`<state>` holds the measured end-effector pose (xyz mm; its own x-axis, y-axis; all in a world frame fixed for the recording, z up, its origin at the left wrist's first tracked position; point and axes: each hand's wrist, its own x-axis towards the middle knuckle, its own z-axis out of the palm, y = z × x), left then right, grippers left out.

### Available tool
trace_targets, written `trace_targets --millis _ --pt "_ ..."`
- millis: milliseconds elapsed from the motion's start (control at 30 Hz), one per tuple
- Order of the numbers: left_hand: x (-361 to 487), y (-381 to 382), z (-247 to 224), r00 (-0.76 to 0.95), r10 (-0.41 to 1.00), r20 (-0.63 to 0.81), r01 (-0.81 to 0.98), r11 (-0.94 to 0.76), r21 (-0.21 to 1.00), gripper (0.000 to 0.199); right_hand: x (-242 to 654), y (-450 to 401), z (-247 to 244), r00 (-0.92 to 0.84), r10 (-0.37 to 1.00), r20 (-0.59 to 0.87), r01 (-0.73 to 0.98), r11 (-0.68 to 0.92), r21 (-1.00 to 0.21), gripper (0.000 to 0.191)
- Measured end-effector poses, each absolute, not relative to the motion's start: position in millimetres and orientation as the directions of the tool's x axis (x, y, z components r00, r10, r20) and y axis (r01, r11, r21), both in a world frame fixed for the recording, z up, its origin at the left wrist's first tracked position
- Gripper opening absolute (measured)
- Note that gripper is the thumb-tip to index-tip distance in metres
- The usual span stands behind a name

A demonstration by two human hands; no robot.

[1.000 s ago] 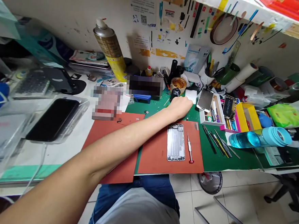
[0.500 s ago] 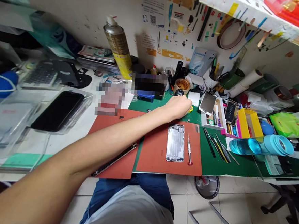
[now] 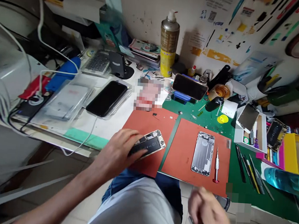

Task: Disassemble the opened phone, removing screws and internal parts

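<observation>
Phone (image 3: pixel 148 144), opened to its matt black battery (image 3: pixel 150 148), is over the rust-red left mat (image 3: pixel 138 121) in the head view, clamped by the left hand (image 3: pixel 120 145), which has drawn back from the far side to handle it. Ridged silvery housing (image 3: pixel 202 155) lies on the right mat (image 3: pixel 180 148); the near right hand (image 3: pixel 209 211) is blurred, its grip unclear.
</observation>
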<state>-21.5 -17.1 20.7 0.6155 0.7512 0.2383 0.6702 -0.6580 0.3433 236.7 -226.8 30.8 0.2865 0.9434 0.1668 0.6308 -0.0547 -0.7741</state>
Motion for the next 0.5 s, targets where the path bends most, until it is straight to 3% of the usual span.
trace_targets --millis 100,167,333,500 --pt "-33 -41 8 0.578 0.775 0.256 0.712 -0.632 0.304 0.057 218 -181 14 0.298 0.949 0.107 0.609 -0.102 -0.786 0.021" --pt "-33 -48 5 0.570 0.788 0.234 0.723 -0.616 0.312 0.064 207 -163 8 0.282 0.948 0.150 0.678 -0.087 -0.730 0.022" --pt "-29 -49 6 0.538 0.813 0.221 0.717 -0.580 0.387 0.062 192 -157 4 0.184 0.966 0.179 0.855 -0.067 -0.515 0.024" --pt "-23 -50 7 0.503 0.828 0.246 0.714 -0.559 0.422 0.063 187 -158 2 0.155 0.968 0.200 0.906 -0.058 -0.419 0.024"
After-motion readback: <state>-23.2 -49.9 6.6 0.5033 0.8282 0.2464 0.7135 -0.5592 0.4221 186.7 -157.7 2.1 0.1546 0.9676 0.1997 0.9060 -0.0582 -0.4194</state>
